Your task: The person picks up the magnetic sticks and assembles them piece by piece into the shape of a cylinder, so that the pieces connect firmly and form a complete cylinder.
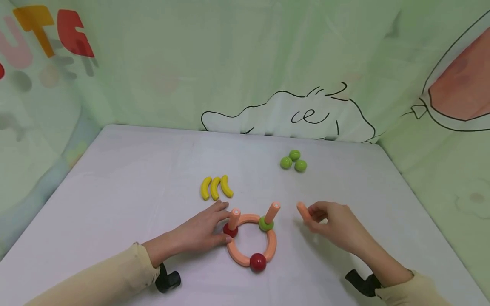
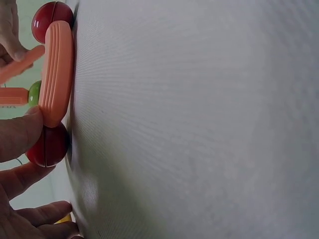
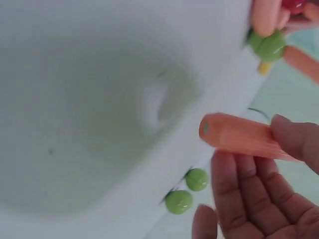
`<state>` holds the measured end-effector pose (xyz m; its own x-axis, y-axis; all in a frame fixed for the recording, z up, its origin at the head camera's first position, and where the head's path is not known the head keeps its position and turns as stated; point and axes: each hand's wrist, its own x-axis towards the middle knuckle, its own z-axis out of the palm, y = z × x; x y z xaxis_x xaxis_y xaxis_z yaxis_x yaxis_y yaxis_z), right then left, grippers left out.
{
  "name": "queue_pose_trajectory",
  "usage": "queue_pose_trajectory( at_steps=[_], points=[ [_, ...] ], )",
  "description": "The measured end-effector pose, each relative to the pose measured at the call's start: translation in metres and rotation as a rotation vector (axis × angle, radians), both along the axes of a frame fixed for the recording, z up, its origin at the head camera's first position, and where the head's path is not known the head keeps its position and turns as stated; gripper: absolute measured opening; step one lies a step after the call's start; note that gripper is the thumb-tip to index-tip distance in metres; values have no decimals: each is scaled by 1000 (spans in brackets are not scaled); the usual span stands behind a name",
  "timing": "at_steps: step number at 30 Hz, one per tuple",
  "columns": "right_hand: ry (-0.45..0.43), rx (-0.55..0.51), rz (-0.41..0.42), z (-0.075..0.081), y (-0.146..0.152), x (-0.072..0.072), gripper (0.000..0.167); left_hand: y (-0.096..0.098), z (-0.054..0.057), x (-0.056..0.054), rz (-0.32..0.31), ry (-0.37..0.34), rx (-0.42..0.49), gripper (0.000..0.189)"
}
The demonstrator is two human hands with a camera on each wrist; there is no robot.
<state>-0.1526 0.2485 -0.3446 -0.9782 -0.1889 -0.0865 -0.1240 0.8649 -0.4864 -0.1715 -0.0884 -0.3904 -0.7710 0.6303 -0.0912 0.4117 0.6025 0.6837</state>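
Two uprights (image 1: 272, 212): both stood on the ring (image 1: 235, 256), one on the left red ball (image 1: 230, 230), one on the ring's green ball (image 1: 266, 224); the latter seemed to lean outward, so I judged that a sideways knock might have worked it loose.
Left hand (image 1: 204, 227): thumb and forefinger were pinched about the left red ball; too hard a squeeze could have sprung the joint beside it, and a drag would have skewed the ring across the desk (image 1: 153, 191).
Loose stick (image 1: 303, 211): raised off the desk, right of the ring and apart from it.
Right hand (image 1: 337, 223): thumb and fingers were clamped on the loose stick toward one end, so I feared it could pivot under a push and go in askew.
Front red ball (image 1: 258, 262): bore no upright, and neither hand steadied it; pressure from above might have twisted it and opened its joints.
Bananas (image 1: 215, 188): lay near the left fingertips, easily brushed by a careless sweep.
Spare green balls (image 1: 294, 155): sat well apart, liable to roll if the desk were jolted.
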Motion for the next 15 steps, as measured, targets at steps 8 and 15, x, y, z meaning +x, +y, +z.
queue_pose_trajectory(
  at_steps=[8, 15],
  points=[
    [68, -176, 85, 4, -9, 27, 12, -3, 0, 1, -5, 9, -15, 34],
    [102, -325, 234, -5, -22, 39, 19, -3, 1, 1, -11, 1, -8, 34]
  ],
)
